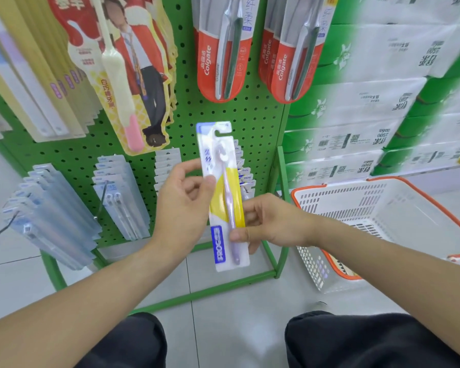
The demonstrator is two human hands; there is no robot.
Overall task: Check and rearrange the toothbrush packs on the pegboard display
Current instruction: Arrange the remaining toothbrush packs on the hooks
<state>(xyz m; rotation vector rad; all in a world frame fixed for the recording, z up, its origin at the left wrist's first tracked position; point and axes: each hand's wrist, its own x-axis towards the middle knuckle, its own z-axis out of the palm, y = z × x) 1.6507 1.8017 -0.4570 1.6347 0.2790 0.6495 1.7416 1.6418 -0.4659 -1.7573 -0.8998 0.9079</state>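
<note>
A white and yellow toothbrush pack [225,197] with a lilac brush is held upright in front of the green pegboard [252,120]. My left hand [182,208] pinches its left edge near the middle. My right hand [266,224] grips its lower right edge, thumb on the front. Behind the pack, a row of the same packs [246,179] hangs on a low peg, mostly hidden. Red Colgate packs [221,49] hang above, with a second red row [290,51] to their right.
Pale blue packs [120,197] and another blue row [51,219] hang at lower left. A figure-shaped pack [128,75] hangs upper left. A white basket [383,224] with an orange rim sits on the floor to the right. Stacked tissue cartons [383,102] stand behind it.
</note>
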